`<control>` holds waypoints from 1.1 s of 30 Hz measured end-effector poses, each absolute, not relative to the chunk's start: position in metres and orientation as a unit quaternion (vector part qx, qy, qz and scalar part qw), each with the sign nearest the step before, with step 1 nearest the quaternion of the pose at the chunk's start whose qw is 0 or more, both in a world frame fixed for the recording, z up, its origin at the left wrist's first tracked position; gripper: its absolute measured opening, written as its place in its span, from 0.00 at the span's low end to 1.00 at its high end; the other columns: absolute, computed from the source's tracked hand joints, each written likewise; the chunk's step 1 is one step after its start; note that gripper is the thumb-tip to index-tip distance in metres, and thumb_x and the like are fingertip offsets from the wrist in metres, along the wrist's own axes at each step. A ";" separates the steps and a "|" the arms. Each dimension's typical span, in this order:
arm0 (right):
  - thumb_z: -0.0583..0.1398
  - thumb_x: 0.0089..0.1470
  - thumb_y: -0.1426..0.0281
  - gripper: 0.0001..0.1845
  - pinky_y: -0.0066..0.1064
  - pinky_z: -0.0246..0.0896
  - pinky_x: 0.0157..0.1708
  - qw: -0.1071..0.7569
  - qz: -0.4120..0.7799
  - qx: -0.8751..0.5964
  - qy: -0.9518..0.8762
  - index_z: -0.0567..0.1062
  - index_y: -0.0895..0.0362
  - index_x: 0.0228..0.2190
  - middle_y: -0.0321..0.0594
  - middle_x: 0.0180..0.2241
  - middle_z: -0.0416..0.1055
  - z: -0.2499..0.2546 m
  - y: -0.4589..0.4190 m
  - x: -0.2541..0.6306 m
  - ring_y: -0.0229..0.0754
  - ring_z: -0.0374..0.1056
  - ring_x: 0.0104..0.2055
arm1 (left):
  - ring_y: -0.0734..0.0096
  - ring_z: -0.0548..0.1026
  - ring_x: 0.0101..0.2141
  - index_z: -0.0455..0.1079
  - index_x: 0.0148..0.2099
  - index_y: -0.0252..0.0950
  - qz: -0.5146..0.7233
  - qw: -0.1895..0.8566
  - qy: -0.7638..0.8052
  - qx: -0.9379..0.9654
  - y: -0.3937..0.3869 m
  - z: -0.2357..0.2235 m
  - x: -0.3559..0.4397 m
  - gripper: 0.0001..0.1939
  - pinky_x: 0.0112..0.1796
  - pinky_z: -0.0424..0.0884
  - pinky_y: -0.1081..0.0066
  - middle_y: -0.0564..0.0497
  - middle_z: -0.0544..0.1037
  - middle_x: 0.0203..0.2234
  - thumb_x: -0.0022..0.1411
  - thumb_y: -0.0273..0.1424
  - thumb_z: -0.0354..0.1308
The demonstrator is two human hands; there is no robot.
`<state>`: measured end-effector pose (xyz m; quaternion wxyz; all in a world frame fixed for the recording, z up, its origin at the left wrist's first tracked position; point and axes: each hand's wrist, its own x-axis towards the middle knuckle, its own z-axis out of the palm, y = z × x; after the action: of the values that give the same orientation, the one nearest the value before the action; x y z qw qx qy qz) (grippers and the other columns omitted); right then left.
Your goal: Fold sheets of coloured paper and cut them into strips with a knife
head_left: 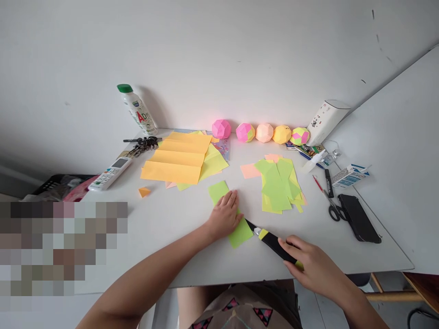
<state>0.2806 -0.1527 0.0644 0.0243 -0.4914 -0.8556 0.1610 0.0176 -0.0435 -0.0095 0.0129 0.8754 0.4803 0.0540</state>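
Note:
My left hand [224,214] lies flat with its fingers stretched out, pressing a green strip of paper [241,235] onto the white table. The strip lies at a slant and shows above and below the hand. In my right hand [310,262] is a utility knife [274,244] with a black and yellow-green handle. Its dark blade points up and left and meets the strip's right edge beside my left hand; whether it sits inside a fold, I cannot tell. Cut green sheets [277,183] lie right of the strip, over yellow and peach pieces. A small orange folded piece [144,192] lies to the left.
Creased orange paper [176,157] covers yellow sheets at back left. Several paper balls [264,133] line the wall. A bottle [137,109], keys [142,145] and a remote [110,173] stand or lie left. Scissors [334,211], a phone [359,218] and a small box [350,176] lie right.

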 end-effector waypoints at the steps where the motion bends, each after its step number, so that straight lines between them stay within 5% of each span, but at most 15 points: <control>1: 0.52 0.58 0.72 0.23 0.34 0.72 0.37 0.025 0.162 -0.492 -0.855 0.69 0.61 0.54 0.50 0.44 0.71 0.064 -0.153 0.281 0.45 0.73 0.40 | 0.54 0.52 0.64 0.55 0.65 0.24 0.057 0.011 0.479 0.876 -0.042 -0.010 0.015 0.33 0.60 0.53 0.60 0.38 0.53 0.65 0.69 0.44 0.36; 8: 0.52 0.58 0.72 0.23 0.33 0.72 0.35 0.032 0.150 -0.488 -0.859 0.68 0.60 0.55 0.50 0.45 0.71 0.062 -0.151 0.282 0.44 0.73 0.38 | 0.39 0.46 0.64 0.52 0.67 0.30 0.034 0.004 0.519 0.854 -0.038 -0.010 0.013 0.43 0.60 0.45 0.46 0.33 0.52 0.65 0.62 0.57 0.40; 23: 0.52 0.57 0.72 0.23 0.36 0.71 0.32 0.014 0.133 -0.489 -0.862 0.70 0.62 0.53 0.50 0.43 0.71 0.065 -0.121 0.258 0.45 0.73 0.35 | 0.37 0.47 0.64 0.53 0.66 0.27 0.038 -0.001 0.508 0.861 -0.036 -0.007 0.012 0.45 0.59 0.47 0.45 0.30 0.52 0.64 0.61 0.59 0.39; 28: 0.51 0.59 0.72 0.23 0.35 0.70 0.31 0.028 0.146 -0.486 -0.861 0.69 0.61 0.54 0.49 0.42 0.71 0.065 -0.127 0.263 0.43 0.71 0.33 | 0.49 0.57 0.61 0.57 0.64 0.26 0.050 -0.001 0.475 0.878 -0.020 -0.007 -0.003 0.38 0.59 0.54 0.56 0.34 0.60 0.61 0.66 0.52 0.38; 33: 0.51 0.58 0.71 0.22 0.34 0.70 0.29 0.023 0.137 -0.488 -0.862 0.70 0.58 0.53 0.48 0.41 0.72 0.068 -0.122 0.261 0.42 0.70 0.31 | 0.48 0.49 0.64 0.56 0.65 0.29 0.057 -0.010 0.489 0.870 -0.014 -0.017 -0.010 0.40 0.60 0.49 0.54 0.36 0.56 0.64 0.64 0.56 0.39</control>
<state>0.2605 -0.1223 0.0676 0.0232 -0.4883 -0.8615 0.1371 -0.0096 -0.0137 -0.0168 -0.0103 0.8704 0.4889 0.0570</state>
